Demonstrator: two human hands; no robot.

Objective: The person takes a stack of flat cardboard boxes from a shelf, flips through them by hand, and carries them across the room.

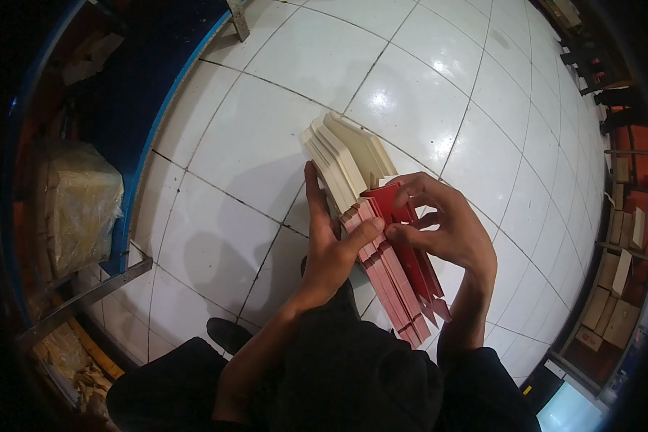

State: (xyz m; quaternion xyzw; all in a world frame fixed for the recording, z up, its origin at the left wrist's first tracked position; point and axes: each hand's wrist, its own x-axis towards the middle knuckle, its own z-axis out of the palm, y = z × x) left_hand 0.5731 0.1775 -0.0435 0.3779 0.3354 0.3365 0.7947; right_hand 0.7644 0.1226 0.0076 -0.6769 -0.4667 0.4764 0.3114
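Observation:
A stack of folded card pieces is held in the air over the tiled floor. Its upper part is cream card (342, 162), with flaps standing open. Pink edges (389, 270) run along the lower left, and red folded card (403, 223) lies on the right side. My left hand (331, 248) grips the stack from the left, its thumb across the pink edges and fingers along the cream side. My right hand (446, 227) is curled at the red card, thumb and fingertips against it. The far side of the stack is hidden.
At left stands a blue-edged rack (147, 137) holding a plastic-wrapped block (86, 209). Scraps (79, 363) lie below it. Shelves with boxes (612, 317) line the right side. White tiles (266, 115) cover the floor.

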